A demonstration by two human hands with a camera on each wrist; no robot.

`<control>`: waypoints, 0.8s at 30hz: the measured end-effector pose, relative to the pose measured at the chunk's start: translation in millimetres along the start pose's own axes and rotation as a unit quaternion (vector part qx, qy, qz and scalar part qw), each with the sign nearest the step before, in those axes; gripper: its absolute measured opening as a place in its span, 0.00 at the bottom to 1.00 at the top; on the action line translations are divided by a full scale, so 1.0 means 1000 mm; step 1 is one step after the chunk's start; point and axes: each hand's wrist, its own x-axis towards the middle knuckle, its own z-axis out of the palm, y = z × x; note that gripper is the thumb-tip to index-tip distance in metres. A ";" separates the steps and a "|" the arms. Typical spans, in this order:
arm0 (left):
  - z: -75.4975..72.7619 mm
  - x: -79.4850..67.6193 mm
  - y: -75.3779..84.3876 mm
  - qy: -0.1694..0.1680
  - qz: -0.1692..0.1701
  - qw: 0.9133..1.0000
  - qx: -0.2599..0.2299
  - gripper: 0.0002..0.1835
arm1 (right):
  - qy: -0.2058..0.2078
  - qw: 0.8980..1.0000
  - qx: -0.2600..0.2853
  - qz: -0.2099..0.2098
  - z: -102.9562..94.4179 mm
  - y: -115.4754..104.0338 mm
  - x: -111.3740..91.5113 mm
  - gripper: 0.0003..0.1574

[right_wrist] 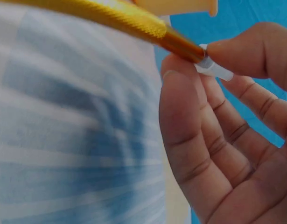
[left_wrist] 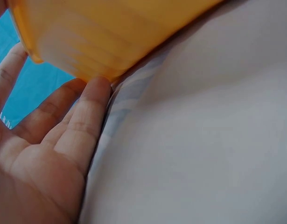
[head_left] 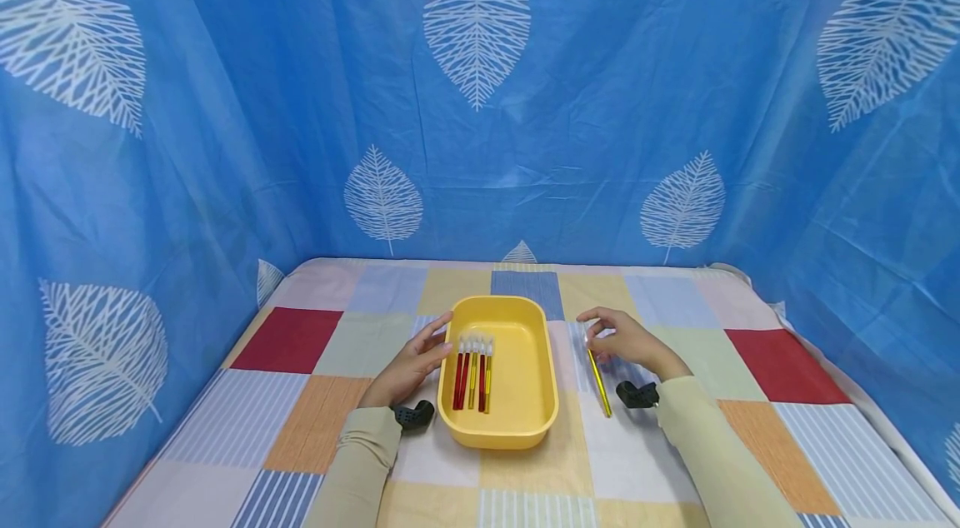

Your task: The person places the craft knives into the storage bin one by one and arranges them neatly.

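A yellow plastic tray (head_left: 525,428) stands upright on the table. Several capped craft knives, red ones (head_left: 459,382) and gold ones (head_left: 488,386), lie side by side along its left half, white caps pointing away from me. My left hand (head_left: 411,366) is at the tray's left side; in the left wrist view its loosely extended fingers (left_wrist: 89,109) touch the outer wall. To the right of the tray, my right hand (head_left: 626,342) pinches another gold craft knife (head_left: 600,386) at its capped end between thumb and finger. Its knurled gold handle (right_wrist: 120,18) slants down toward me.
A patchwork cloth (head_left: 300,411) covers the table. Blue curtains (head_left: 585,136) with white leaf prints enclose the back and both sides. A black device (head_left: 412,415) is on the left wrist and another black device (head_left: 637,395) on the right.
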 end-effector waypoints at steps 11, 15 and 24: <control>-0.001 0.000 0.000 -0.007 0.002 1.000 -0.008 0.38 | -0.008 0.998 0.001 -0.062 -0.001 -0.019 -0.005 0.30; 0.000 0.000 0.000 -0.007 0.000 1.000 -0.014 0.38 | -0.011 0.997 0.010 -0.070 0.000 -0.025 -0.006 0.30; -0.002 0.000 0.000 -0.013 0.002 1.000 -0.020 0.38 | -0.012 0.995 0.036 -0.089 0.001 -0.037 -0.007 0.31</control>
